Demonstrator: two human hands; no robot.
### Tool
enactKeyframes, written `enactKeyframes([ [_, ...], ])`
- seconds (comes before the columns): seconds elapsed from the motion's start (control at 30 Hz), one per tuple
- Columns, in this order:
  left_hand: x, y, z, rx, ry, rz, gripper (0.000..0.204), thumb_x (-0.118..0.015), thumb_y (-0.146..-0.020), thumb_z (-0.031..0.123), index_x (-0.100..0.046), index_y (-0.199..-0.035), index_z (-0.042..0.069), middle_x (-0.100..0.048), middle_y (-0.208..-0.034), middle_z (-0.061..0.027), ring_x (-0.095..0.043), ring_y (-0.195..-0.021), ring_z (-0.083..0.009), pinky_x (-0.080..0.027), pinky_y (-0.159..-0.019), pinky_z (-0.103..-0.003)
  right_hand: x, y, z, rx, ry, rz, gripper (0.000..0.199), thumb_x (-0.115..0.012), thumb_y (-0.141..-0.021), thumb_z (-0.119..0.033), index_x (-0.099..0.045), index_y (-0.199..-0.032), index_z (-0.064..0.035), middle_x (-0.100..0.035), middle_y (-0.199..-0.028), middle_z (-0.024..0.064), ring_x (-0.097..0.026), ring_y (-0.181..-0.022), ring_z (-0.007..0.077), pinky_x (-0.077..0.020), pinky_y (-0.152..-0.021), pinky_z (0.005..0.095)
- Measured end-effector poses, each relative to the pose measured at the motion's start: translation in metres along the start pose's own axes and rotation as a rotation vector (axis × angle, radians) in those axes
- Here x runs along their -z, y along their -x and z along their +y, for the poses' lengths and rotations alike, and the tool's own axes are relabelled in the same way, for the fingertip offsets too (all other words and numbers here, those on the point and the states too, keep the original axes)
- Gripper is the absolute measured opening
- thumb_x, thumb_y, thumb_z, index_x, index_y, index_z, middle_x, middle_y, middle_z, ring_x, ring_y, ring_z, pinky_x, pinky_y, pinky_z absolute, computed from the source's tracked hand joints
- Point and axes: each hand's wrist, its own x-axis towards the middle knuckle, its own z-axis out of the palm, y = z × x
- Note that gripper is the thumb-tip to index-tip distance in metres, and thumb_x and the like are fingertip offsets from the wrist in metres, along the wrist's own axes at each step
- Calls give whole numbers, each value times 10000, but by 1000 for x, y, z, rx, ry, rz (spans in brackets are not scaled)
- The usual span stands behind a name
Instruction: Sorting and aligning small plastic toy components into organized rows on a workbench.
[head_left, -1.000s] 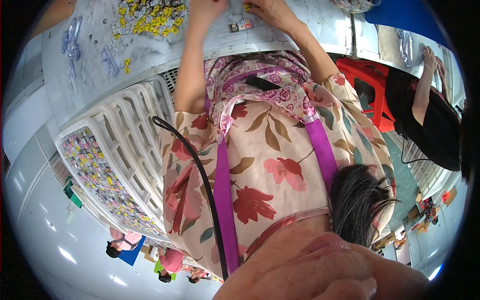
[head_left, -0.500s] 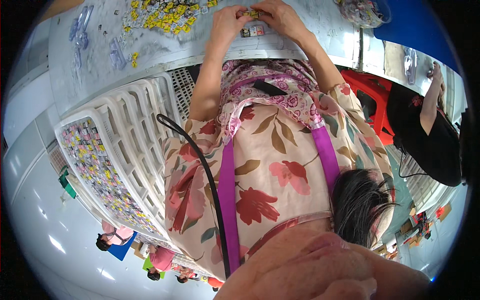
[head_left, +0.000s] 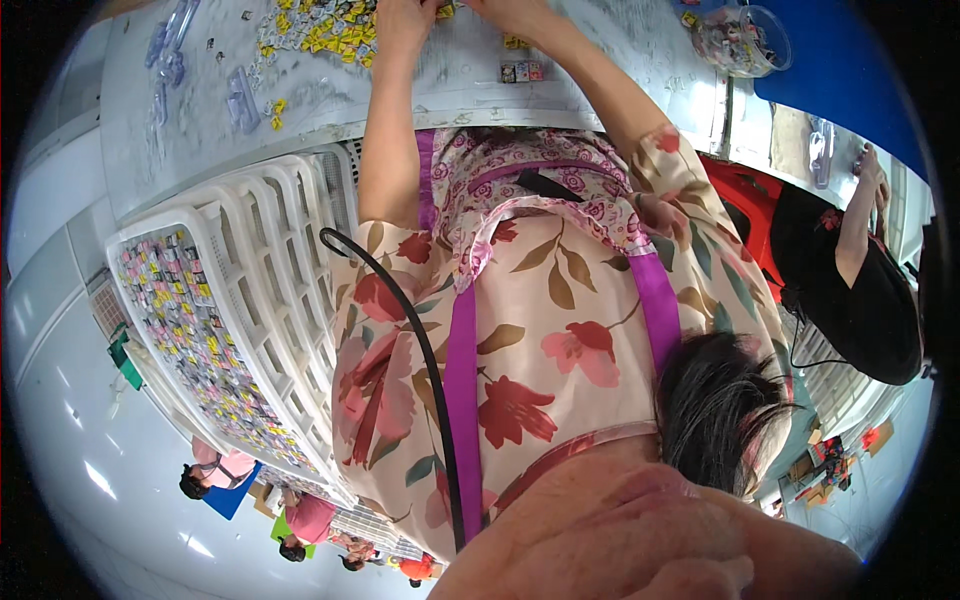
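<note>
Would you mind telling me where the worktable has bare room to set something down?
The table is bare between the small dark pieces and its near edge, also right toward the clear tub. It's crowded around the yellow pile by the left hand.

One view only, from a fisheye camera worn on the head and tipped steeply down along the person's own body, so the flowered apron (head_left: 560,330) fills the middle at very close range. The table (head_left: 620,70) lies farther off at twelve o'clock, the white crate (head_left: 270,260) at nine o'clock, and straight edges bend toward the dark round rim.
</note>
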Motion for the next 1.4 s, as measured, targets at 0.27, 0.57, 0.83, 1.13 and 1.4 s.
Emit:
enactKeyframes([
  [0.27,-2,8,-18,-77,-185,91,184,-657,-861,68,-766,-1004,27,-728,-951,-202,-689,-899,-390,-542,-831,-497,-21,-35,-3,78,309,-215,199,-618,-864,-156,-717,-1014,-71,-692,-954,137,-677,-946,351,-545,-814,475],
  [0.57,-10,0,-18,-103,-135,73,153,-654,-888,90,-746,-946,-17,-724,-939,-227,-698,-889,-387,-545,-810,-494,47,-24,-4,-108,-31,-170,254,-648,-888,-227,-714,-1075,-69,-695,-922,175,-678,-906,368,-527,-779,491],
  [0.83,-13,-10,-8,12,-37,-72,221,-610,-916,66,-701,-1098,-21,-733,-967,-227,-693,-907,-413,-540,-819,-503,94,96,4,-468,30,-151,279,-655,-918,-302,-711,-1034,-55,-680,-882,193,-660,-858,394,-513,-752,480],
  [1.13,-28,19,-17,42,164,-354,243,-683,-904,143,-786,-1122,110,-776,-965,-126,-751,-826,-220,-574,-745,-342,78,100,13,-319,15,-194,318,-687,-919,-340,-649,-888,-26,-641,-825,205,-616,-814,413,-458,-709,508],
  [1.4,-39,16,-10,-146,21,-396,273,-635,-910,96,-766,-1149,93,-769,-1003,-128,-758,-871,-245,-573,-784,-355,72,96,5,-306,27,-211,349,-701,-912,-360,-715,-1044,-37,-673,-890,192,-641,-895,400,-494,-758,488],
])
